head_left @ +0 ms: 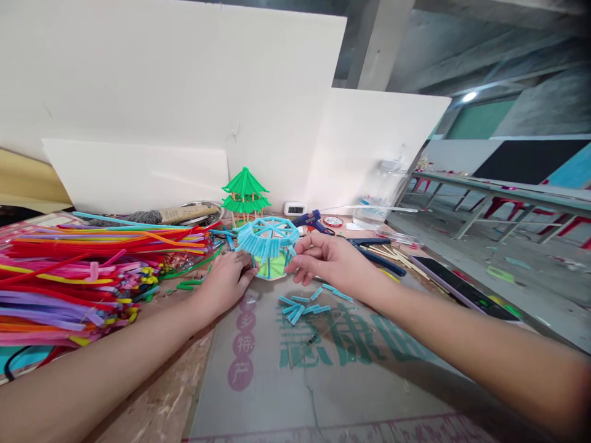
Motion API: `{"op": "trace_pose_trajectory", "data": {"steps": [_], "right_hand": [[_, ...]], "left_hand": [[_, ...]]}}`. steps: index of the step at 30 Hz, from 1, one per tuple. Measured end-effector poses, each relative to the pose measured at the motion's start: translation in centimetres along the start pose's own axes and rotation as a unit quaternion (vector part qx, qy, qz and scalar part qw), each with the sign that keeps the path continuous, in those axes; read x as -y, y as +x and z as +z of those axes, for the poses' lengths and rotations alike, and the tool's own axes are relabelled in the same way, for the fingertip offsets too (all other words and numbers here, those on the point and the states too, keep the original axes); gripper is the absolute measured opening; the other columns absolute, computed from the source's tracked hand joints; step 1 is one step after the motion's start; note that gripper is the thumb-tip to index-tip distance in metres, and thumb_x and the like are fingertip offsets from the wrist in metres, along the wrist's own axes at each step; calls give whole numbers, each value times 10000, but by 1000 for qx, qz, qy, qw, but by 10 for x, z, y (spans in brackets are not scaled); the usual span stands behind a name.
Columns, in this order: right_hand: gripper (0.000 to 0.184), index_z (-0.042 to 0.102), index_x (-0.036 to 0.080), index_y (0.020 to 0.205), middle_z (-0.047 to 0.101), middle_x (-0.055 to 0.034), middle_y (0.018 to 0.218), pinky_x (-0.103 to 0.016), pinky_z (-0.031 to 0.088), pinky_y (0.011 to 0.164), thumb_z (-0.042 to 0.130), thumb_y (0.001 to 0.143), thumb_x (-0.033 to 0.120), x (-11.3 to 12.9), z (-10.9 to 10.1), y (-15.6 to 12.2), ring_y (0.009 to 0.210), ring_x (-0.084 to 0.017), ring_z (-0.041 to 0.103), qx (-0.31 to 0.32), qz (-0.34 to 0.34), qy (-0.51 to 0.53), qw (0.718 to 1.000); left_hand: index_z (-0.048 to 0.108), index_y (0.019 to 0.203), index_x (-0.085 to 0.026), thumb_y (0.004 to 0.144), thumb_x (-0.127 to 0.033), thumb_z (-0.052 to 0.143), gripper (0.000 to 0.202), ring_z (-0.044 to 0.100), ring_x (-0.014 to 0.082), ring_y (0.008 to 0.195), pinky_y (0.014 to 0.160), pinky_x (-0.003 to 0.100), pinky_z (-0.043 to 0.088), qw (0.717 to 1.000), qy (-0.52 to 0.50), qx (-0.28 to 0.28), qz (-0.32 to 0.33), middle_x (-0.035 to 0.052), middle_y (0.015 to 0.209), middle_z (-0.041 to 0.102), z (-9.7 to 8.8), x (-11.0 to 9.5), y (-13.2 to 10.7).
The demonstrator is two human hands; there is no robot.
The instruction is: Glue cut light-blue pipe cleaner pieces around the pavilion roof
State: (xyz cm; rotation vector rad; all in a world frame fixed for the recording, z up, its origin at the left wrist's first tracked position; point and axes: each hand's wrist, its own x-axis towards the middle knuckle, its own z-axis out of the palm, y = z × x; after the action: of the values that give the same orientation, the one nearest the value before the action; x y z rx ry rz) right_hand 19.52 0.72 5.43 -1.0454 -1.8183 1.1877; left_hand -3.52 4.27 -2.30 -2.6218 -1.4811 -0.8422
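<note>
A small blue pipe-cleaner pavilion [268,243] with a fringed roof and a green inside stands on the cardboard-covered table [295,394]. My left hand [226,280] rests at its left base, fingers curled against it. My right hand [325,258] reaches in from the right, thumb and fingers pinched at the roof's right edge. Several short blue pipe-cleaner pieces [300,304] lie just in front of the model.
A big heap of coloured pipe cleaners [83,277] fills the left. A finished green pavilion [244,194] stands behind, with a blue glue gun [314,221], a small clock [294,209], a plastic bottle [376,197], wooden sticks [397,255] and a phone [462,289] to the right. White boards [184,111] back the table.
</note>
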Motion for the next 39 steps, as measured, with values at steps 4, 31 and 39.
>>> {"op": "trace_pose_trajectory", "data": {"steps": [4,31,39], "right_hand": [[295,556,177,797,724,-25,725,-260,556,588,738,739,400,-16,8,10,591,-122,668,-39,12,139,989],[304,557,184,780,703,-21,689,-258,490,542,680,813,460,-40,29,-4,560,-127,627,-114,-40,201,972],[192,511,223,850,662,-29,890,-323,469,794,510,948,387,-24,9,-3,833,-158,605,-195,-228,-54,952]], "left_hand": [[555,774,-179,951,-318,450,248,554,212,827,706,323,374,1000,0,1,0,59,835,617,-2,-2,0],[652,822,-182,939,-324,470,259,557,250,907,773,365,384,999,30,-2,13,79,883,645,-3,2,-1],[623,808,-179,949,-346,439,286,560,247,911,766,367,388,999,43,25,12,85,894,642,-7,-4,-2]]}}
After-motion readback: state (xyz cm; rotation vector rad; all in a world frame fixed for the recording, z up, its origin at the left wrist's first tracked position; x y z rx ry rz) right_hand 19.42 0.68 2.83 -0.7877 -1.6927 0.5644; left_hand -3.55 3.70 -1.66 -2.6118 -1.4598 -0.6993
